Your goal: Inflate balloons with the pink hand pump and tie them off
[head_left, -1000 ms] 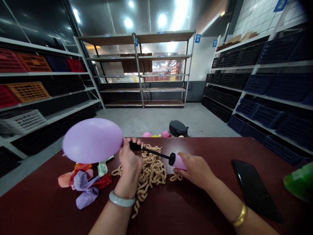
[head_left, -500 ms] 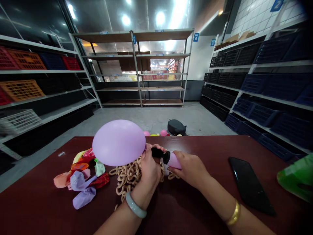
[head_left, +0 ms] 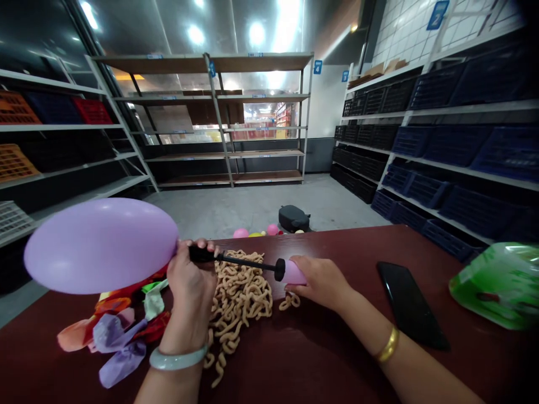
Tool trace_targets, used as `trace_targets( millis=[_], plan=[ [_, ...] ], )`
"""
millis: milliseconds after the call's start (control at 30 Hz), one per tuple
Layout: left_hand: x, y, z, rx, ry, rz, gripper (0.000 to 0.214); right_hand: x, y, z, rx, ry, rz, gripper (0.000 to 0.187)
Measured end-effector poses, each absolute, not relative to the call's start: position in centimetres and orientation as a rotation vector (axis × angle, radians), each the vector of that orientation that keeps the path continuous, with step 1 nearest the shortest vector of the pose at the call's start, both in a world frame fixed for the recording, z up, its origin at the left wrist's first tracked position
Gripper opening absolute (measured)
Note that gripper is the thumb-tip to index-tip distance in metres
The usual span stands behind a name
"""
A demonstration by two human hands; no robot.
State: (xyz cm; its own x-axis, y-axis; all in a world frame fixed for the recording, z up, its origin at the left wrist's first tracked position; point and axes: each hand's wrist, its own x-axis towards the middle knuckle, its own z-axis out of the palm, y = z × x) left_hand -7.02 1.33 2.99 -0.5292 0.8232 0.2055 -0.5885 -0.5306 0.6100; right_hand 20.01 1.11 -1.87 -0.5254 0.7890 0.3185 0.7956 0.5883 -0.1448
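Note:
A large lilac balloon (head_left: 101,244) is inflated at the left, its neck fitted on the black nozzle of a hand pump (head_left: 248,262). My left hand (head_left: 190,292) is closed around that nozzle and the balloon's neck. My right hand (head_left: 319,280) grips the pump's pink barrel (head_left: 293,273), with the thin black rod drawn out between the two hands. Under the pump lies a heap of tan chain links (head_left: 238,300) on the dark red table (head_left: 303,359).
Several limp, uninflated balloons (head_left: 112,336) lie at the left of the table. A black phone (head_left: 409,306) rests at the right, and a green plastic bag (head_left: 497,283) at the far right. Small balloons (head_left: 256,231) and a dark bag (head_left: 293,218) sit on the floor beyond. Shelving lines the room.
The pump rod went in and is now drawn out again. The balloon has grown larger and swung to the left. The view has shifted a little to the right.

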Motion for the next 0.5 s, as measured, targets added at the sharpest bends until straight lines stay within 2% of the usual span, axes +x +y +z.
trace_targets(
  millis=[500],
  plan=[
    [1.3,0.3,-0.7,0.584,0.539,1.928,0.019,19.1,0.0,-1.9,-1.315,-2.444,-0.045,0.052]
  ],
)
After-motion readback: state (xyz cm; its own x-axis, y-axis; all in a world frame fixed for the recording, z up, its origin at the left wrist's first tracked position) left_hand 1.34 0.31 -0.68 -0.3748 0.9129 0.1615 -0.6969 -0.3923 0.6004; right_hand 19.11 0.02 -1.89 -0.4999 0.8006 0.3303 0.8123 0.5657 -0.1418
